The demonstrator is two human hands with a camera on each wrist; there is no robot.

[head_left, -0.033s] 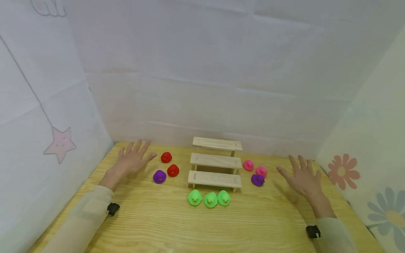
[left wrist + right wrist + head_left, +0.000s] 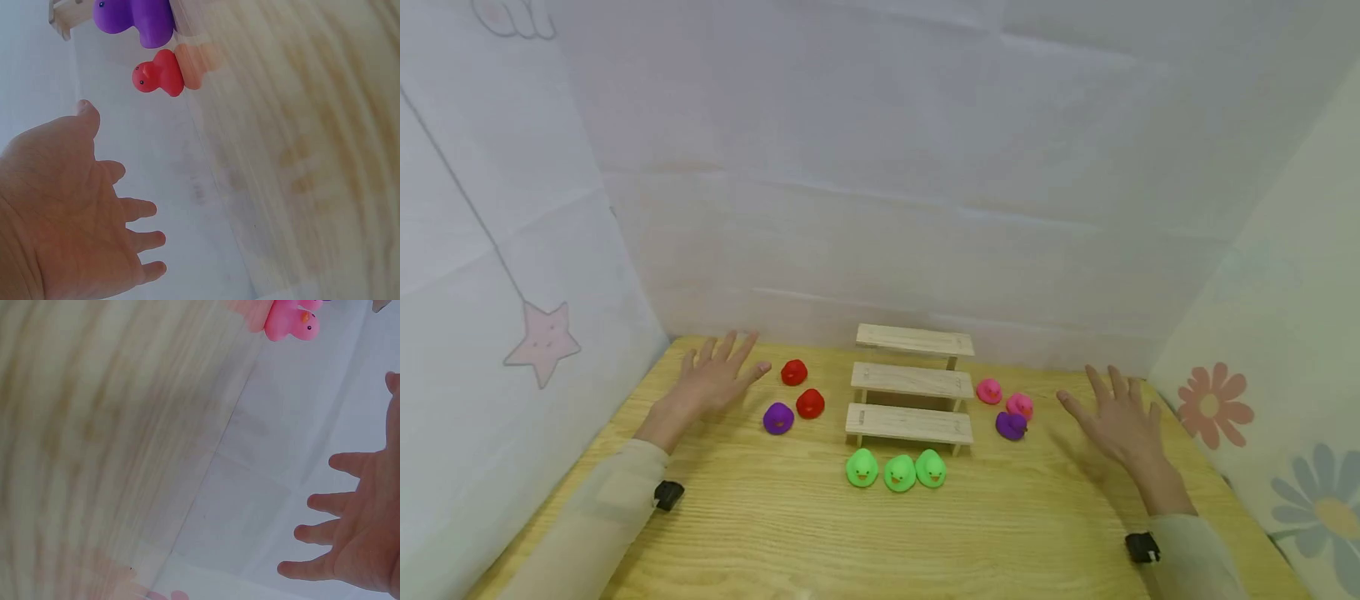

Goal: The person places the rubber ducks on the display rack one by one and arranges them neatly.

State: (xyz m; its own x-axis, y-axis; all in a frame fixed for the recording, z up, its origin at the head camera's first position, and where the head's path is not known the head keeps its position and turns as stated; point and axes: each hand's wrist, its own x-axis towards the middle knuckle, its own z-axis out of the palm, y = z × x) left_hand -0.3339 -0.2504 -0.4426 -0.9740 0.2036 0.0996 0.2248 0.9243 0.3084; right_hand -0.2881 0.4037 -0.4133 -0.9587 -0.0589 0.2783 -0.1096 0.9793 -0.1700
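Three-tiered pale wooden stand [image 2: 912,383] at table centre, every step bare. Left hand [image 2: 711,382] flat, fingers spread, holding nothing, just beside two glossy red ducks [image 2: 793,372] and a purple duck [image 2: 778,418]. Right hand [image 2: 1116,423] likewise splayed and holding nothing, near two pink ducks [image 2: 989,391]; three green ducks [image 2: 898,472] lined before the stand.

Your left hand [image 2: 711,382] lies flat, palm down, with the fingers spread and straight and the thumb angled out to the right; it holds nothing. Your right hand [image 2: 1117,423] is likewise flat and open, fingers fanned and pointing away from you, thumb out to the left. Both forearms, in pale sleeves, angle inward, each with a small black device at the wrist.
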